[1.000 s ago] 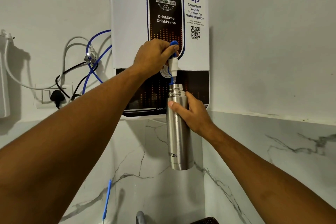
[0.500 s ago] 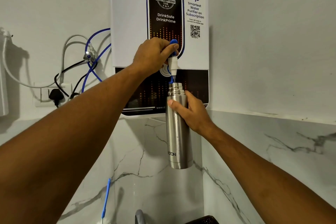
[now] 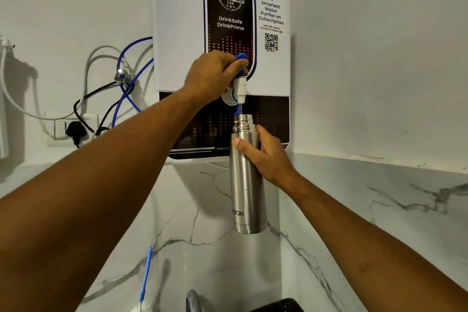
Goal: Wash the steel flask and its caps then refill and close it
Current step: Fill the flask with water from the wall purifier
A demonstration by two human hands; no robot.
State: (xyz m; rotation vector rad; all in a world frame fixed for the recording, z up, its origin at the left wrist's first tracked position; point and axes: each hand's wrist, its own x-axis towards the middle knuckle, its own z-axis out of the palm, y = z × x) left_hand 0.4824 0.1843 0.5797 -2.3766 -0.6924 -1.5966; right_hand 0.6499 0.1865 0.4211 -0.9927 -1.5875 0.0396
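Note:
The uncapped steel flask (image 3: pixel 247 185) hangs upright in the air, its open threaded mouth right under the white spout of the purifier tap (image 3: pixel 239 86). My right hand (image 3: pixel 266 154) grips the flask's upper body from the right. My left hand (image 3: pixel 212 73) is closed around the tap's blue lever, pressing it. A thin stream runs from the spout into the flask's mouth. No caps are in view.
The white and black water purifier (image 3: pixel 220 20) is mounted on the wall. Blue and white tubes and a black plug (image 3: pixel 74 132) in a socket hang to its left. Below are marble wall tiles, a blue strip (image 3: pixel 146 273), a steel tap's top (image 3: pixel 192 299) and a dark basket corner (image 3: pixel 283 305).
Hardly anything has changed: both hands keep their grips, and the flask stays under the spout, shifted only slightly in the picture.

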